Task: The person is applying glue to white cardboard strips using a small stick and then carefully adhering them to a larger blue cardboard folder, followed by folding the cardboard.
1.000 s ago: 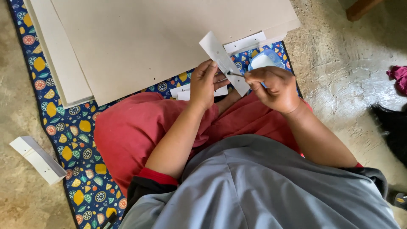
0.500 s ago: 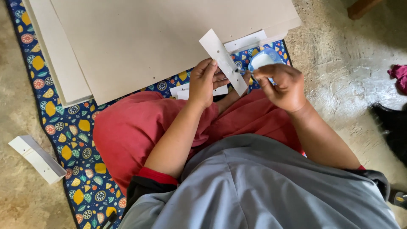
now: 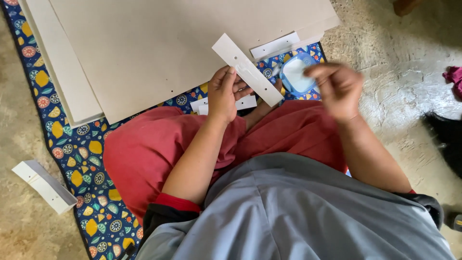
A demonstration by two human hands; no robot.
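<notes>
My left hand (image 3: 224, 94) grips a narrow white strip (image 3: 248, 70) with small holes, held slanting above my red-trousered lap. My right hand (image 3: 339, 89) is off to the right of the strip, blurred by motion and not touching it. Its fingers are bunched, and whether they pinch anything is unclear. It hovers beside a small blue plastic container (image 3: 294, 77) that lies on the patterned mat (image 3: 82, 144).
Large beige boards (image 3: 168, 43) are stacked on the mat ahead of me, with a white strip (image 3: 274, 45) at their edge. More white pieces (image 3: 248, 102) lie by my knee. A white block (image 3: 43, 185) rests on the concrete floor at left, and a pink cloth (image 3: 455, 77) at far right.
My right hand, which held a small dark pin against the strip, has pulled away to the right past the blue container. The strip has tilted slightly and shifted left.
</notes>
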